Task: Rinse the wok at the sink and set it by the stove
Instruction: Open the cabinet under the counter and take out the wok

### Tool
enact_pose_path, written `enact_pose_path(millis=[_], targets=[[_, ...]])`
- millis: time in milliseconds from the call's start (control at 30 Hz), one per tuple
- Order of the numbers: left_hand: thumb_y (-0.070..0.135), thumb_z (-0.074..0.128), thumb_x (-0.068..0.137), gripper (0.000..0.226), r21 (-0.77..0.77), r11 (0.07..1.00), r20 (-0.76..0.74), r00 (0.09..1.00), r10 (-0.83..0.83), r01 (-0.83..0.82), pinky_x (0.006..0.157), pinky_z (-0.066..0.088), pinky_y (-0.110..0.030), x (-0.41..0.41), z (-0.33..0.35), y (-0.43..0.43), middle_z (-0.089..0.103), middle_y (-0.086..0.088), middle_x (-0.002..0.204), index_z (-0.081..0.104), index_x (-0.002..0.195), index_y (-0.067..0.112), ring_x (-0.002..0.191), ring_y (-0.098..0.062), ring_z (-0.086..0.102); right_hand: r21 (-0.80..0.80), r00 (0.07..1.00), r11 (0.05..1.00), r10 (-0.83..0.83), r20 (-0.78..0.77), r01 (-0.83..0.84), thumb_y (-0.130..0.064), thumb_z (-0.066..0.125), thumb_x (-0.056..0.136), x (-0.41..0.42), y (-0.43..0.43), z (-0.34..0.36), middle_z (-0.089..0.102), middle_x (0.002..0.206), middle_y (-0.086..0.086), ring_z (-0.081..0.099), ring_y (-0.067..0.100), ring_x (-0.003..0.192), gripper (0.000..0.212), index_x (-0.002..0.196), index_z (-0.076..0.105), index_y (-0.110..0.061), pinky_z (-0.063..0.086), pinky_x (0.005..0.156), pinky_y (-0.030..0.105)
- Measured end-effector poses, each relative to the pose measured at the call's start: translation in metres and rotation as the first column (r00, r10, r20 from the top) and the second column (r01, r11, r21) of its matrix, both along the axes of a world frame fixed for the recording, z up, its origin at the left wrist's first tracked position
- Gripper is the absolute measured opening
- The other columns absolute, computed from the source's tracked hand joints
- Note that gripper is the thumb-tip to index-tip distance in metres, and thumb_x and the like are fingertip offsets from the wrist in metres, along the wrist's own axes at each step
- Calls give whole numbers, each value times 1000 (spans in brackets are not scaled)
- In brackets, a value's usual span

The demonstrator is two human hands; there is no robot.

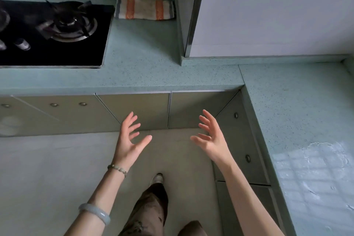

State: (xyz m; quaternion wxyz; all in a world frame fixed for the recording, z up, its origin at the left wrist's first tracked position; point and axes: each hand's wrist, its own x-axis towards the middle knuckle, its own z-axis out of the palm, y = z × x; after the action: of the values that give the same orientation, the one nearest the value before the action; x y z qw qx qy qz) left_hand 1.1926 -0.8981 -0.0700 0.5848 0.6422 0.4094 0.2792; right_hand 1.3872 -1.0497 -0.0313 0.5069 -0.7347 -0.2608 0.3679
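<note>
No wok and no sink appear in the head view. The black gas stove (57, 30) is set into the pale green counter (145, 63) at the upper left, with a burner ring and two knobs showing. My left hand (130, 142) and my right hand (210, 138) are both held out in front of me over the floor, below the counter's front edge. Their palms face each other, the fingers are spread, and neither holds anything.
A folded orange-and-white striped cloth (145, 7) lies at the back of the counter, right of the stove. The counter turns a corner and runs along the right side (298, 113), with a wet, shiny patch (321, 174). Cabinet fronts (134, 111) stand below. My legs and a shoe are on the floor.
</note>
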Motion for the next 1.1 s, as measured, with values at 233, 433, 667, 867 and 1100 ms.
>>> enact_pose_path(millis=[233, 433, 667, 867, 1100], targets=[[21, 72, 67, 86, 25, 990, 3, 991, 136, -136, 97, 42, -22, -20, -6, -82, 43, 6, 141, 30, 141, 28, 120, -3, 50, 53, 992, 991, 122, 17, -123, -6, 72, 77, -5, -60, -8, 42, 144, -3, 46, 12, 127, 84, 143, 30, -36, 46, 98, 28], [21, 72, 67, 87, 11, 980, -15, 980, 198, -198, 97, 42, -22, -41, -16, -138, 42, 3, 142, 30, 142, 25, 121, -5, 50, 60, 993, 991, 122, -3, -121, 0, 71, 80, -8, -107, -13, 41, 145, -1, 44, 14, 130, 83, 144, 30, -34, 42, 103, 32], [24, 74, 65, 85, -15, 980, -49, 979, 199, -200, 99, 42, -25, -42, -46, -132, 43, 0, 143, 31, 139, 29, 122, -9, 50, 26, 997, 997, 79, -26, -79, -3, 72, 80, -1, -103, -50, 40, 146, -1, 42, 13, 130, 84, 145, 29, -34, 42, 105, 33], [25, 75, 64, 84, 2, 984, -24, 984, 178, -178, 98, 42, -23, -24, -132, -84, 37, 10, 141, 30, 133, 42, 124, -7, 49, 37, 997, 997, 73, -14, -72, -1, 71, 81, 12, -51, -137, 40, 147, -1, 44, 12, 130, 83, 146, 29, -33, 42, 103, 31], [27, 76, 65, 91, 102, 988, 43, 993, 108, -112, 102, 40, -24, 1, -266, -17, 38, 4, 146, 27, 142, 31, 125, -5, 48, 135, 994, 985, 106, 28, -109, -4, 73, 77, 26, 7, -271, 41, 145, -3, 46, 10, 129, 86, 146, 29, -32, 42, 105, 32]])
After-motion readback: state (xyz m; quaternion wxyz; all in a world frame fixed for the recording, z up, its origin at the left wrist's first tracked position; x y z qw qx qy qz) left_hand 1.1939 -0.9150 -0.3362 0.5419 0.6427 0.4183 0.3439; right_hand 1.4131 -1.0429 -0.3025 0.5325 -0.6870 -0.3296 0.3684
